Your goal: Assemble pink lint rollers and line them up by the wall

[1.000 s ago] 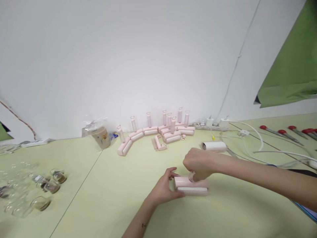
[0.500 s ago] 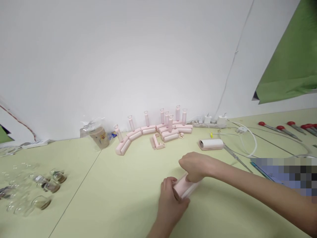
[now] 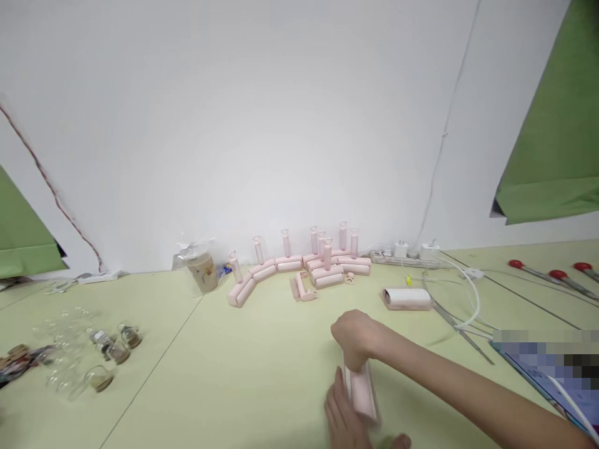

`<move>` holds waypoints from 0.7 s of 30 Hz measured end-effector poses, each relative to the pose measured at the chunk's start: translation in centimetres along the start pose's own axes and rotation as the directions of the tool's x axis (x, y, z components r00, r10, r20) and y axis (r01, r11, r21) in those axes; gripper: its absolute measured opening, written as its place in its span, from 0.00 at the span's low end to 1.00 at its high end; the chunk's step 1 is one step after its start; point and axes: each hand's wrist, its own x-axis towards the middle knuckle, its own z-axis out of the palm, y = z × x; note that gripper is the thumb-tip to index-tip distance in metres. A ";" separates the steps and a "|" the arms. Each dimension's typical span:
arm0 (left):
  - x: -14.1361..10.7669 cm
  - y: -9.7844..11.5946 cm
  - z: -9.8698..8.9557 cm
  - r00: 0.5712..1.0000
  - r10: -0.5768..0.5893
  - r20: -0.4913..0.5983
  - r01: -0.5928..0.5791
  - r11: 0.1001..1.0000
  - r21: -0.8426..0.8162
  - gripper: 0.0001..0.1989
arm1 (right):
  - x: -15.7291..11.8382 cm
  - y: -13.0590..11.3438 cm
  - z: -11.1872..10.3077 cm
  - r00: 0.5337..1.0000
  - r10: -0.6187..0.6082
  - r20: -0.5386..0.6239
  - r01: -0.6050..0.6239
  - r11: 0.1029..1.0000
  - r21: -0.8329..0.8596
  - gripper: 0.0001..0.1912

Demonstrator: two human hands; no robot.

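Near the front of the table lies a pink roller, apparently a lint roller, its outline smeared by motion. My right hand is closed around its far end, and the curled fingers hide that part. At the near end my left hand lies along the left side with fingers against it; the thumb shows on the right, low at the frame edge. A pink handle frame rests farther back. To the right sits another roll, white above and pink below.
Several pink rollers with upright handles line the wall. A bagged cup stands left of them, and glass jars at far left. On the right are a power strip, scissors, cables and red-topped tools.
The roller has turned from slanting to pointing more nearly away from me, and both hands have shifted with it. The left fingers have straightened along its side. The whole view has tilted and shifted.
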 end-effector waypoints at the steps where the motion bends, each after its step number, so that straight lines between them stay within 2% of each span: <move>1: 0.5 0.6 -0.3 0.999 -0.040 -0.034 0.041 0.998 0.050 0.48 | -0.2 0.4 -0.5 0.999 -0.004 0.044 0.002 0.999 0.039 0.08; 3: 1.2 1.3 -1.3 0.995 -0.076 -0.064 0.083 0.990 0.117 0.44 | -0.7 1.9 -1.6 0.991 -0.040 0.125 0.021 0.988 0.151 0.18; 5: 1.5 0.8 -3.0 0.999 -0.042 -0.014 0.043 0.993 0.108 0.44 | -0.8 4.2 -2.7 0.988 -0.099 0.115 0.063 0.958 0.278 0.27; 6: 1.7 0.3 -4.0 0.999 -0.006 0.044 0.003 0.997 0.077 0.44 | -0.6 5.5 -3.0 0.991 -0.121 0.061 0.094 0.940 0.328 0.29; 8: 2.1 -0.9 -6.2 0.982 0.068 0.177 -0.071 0.997 0.006 0.45 | 0.7 7.8 -3.1 0.985 -0.124 -0.120 0.160 0.914 0.373 0.26; 11: 2.7 -2.0 -8.7 0.941 0.099 0.325 -0.090 0.995 -0.042 0.46 | 4.7 9.4 -1.5 0.920 -0.059 -0.387 0.201 0.920 0.336 0.15; 13: 3.0 -1.9 -9.6 0.934 0.070 0.351 -0.064 0.998 -0.030 0.47 | 7.8 9.3 0.5 0.868 -0.043 -0.494 0.220 0.926 0.306 0.15; 15: 2.9 -1.0 -10.1 0.944 0.049 0.327 -0.050 0.999 -0.006 0.49 | 10.5 8.8 2.6 0.827 -0.045 -0.560 0.243 0.927 0.284 0.15; 17: 2.1 0.8 -10.7 0.965 0.070 0.251 -0.076 0.997 0.016 0.52 | 12.4 8.4 4.3 0.789 -0.036 -0.613 0.259 0.924 0.280 0.16; 19: 0.7 3.4 -11.6 0.978 0.154 0.143 -0.163 0.985 0.050 0.54 | 13.5 8.3 5.4 0.755 -0.003 -0.656 0.262 0.918 0.297 0.15; 21: -1.3 6.6 -12.7 0.954 0.299 0.018 -0.298 0.945 0.131 0.48 | 13.9 8.6 6.1 0.727 0.054 -0.685 0.249 0.908 0.336 0.14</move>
